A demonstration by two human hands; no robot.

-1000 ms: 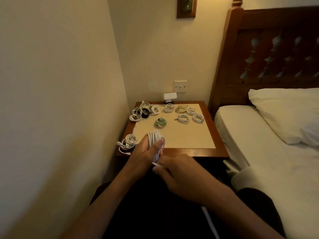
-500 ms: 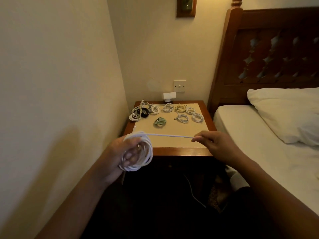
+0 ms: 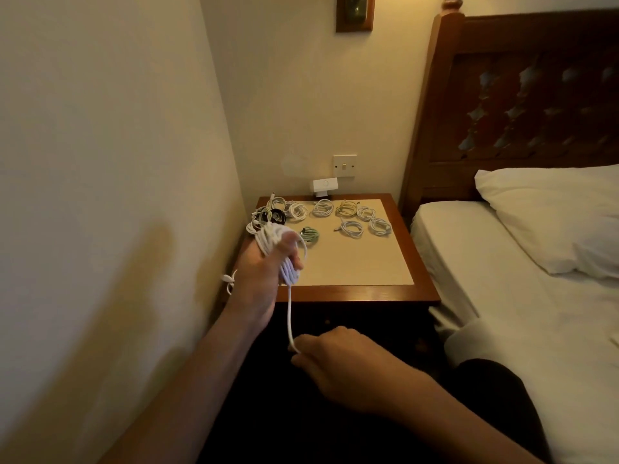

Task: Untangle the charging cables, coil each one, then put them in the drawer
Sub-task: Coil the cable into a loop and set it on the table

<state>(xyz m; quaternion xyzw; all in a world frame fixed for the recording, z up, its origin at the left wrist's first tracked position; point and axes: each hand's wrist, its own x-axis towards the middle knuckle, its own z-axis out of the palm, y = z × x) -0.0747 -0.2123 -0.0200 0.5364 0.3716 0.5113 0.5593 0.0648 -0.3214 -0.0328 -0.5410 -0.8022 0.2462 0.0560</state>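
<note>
My left hand is raised over the front left corner of the bedside table and holds a white cable wound in loops around its fingers. The cable's loose end runs straight down to my right hand, which pinches it below the table's front edge. Several coiled cables lie at the back of the table: white ones, a green one, a yellowish one and a black one. No drawer shows in the dark table front.
A wall runs close along the left. A bed with a white pillow and wooden headboard stands on the right. A white adapter sits under a wall switch. Part of another white cable shows behind my left wrist.
My right hand has swung the cable's free end from out to the right down to below the table edge. My left hand has risen over the table corner with the coil.
</note>
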